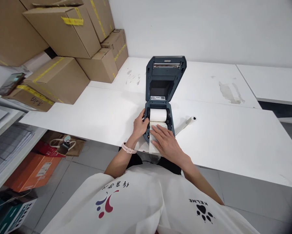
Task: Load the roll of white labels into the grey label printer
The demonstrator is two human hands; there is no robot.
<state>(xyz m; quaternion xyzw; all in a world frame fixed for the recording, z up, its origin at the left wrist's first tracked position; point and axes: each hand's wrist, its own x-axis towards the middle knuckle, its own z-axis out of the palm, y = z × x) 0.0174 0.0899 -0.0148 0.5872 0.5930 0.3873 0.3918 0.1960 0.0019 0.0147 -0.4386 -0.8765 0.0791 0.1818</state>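
A dark label printer (158, 104) stands on the white table with its lid (169, 76) raised. Inside it sits a white label roll (158, 115), and its strip (153, 147) runs forward over the printer's front toward the table edge. My left hand (139, 125) grips the printer's left side wall, thumb bent over the rim beside the roll. My right hand (165, 139) lies flat on the label strip, fingers stretched out across it. A thin white paper tube (188, 123) lies just right of the printer.
Taped cardboard boxes (60, 78) are piled at the table's left end. A phone-like dark device (10, 83) rests on one of them. Below left are a shelf (16, 149) and an orange box (34, 170). The white table (233, 136) extends right; its front edge is close to my body.
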